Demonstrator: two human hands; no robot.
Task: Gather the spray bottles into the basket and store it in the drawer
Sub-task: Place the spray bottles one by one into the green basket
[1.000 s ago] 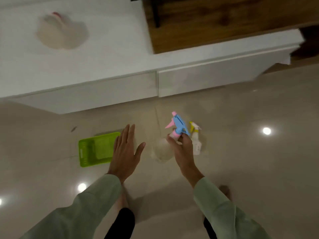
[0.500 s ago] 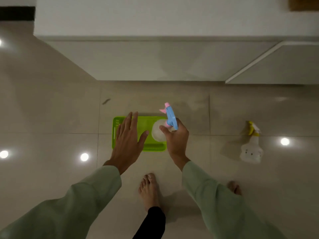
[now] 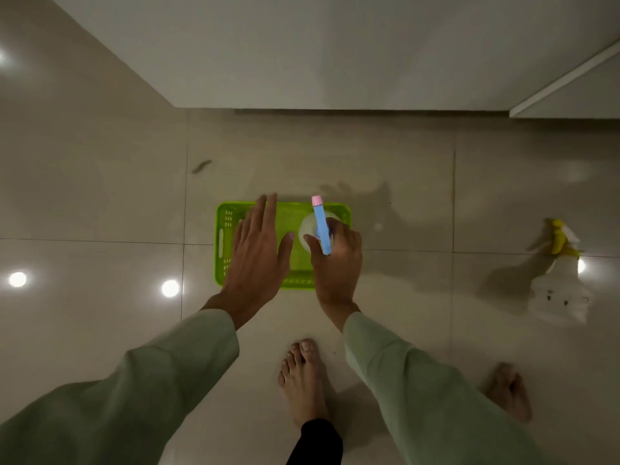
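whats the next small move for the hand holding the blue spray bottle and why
Probably lower the right hand and set the blue spray bottle down in the green basket. The bottle is already held over the basket's right half, and the yellow spray bottle still stands on the floor.

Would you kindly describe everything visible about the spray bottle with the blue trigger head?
The blue-headed spray bottle has a light blue plastic trigger head ending in a pink nozzle tip, which points away from the person, above a rounded whitish translucent body. It is upright, seen from above, gripped around the neck by the right hand. It sits over the right part of the green basket; whether it rests on the basket floor cannot be told.
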